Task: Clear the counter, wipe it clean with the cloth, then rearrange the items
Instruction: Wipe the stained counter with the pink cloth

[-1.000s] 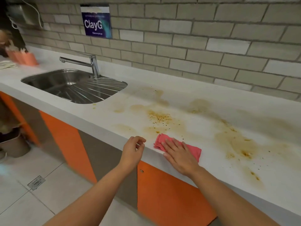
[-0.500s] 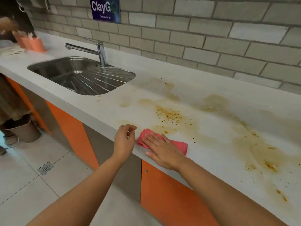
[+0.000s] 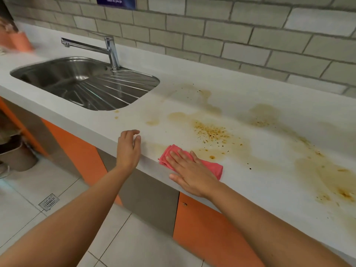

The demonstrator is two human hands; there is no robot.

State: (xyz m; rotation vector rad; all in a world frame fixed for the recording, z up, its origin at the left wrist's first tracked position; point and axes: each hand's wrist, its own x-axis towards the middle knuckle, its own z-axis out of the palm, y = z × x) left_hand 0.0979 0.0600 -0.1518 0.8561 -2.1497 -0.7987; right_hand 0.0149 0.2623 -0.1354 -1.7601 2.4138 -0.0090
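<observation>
A folded pink cloth (image 3: 212, 166) lies on the white counter (image 3: 240, 87) near its front edge. My right hand (image 3: 189, 174) lies flat on the cloth with fingers spread, pressing it down. My left hand (image 3: 128, 149) rests over the counter's front edge to the left of the cloth, fingers loosely curled, holding nothing. Brown stains and dark crumbs (image 3: 212, 132) spread over the counter beyond and to the right of the cloth, with a larger smear (image 3: 325, 170) at the far right.
A steel sink (image 3: 57, 74) with a drainboard and a tap (image 3: 109, 49) sits to the left. Orange containers (image 3: 19, 42) stand at the far left of the counter. A brick wall backs the counter. Orange cabinet doors (image 3: 208, 234) and a tiled floor lie below.
The cloth and my right hand have slid left along the front edge of the counter. My left hand has moved onto the counter edge. The view has tilted down and closer.
</observation>
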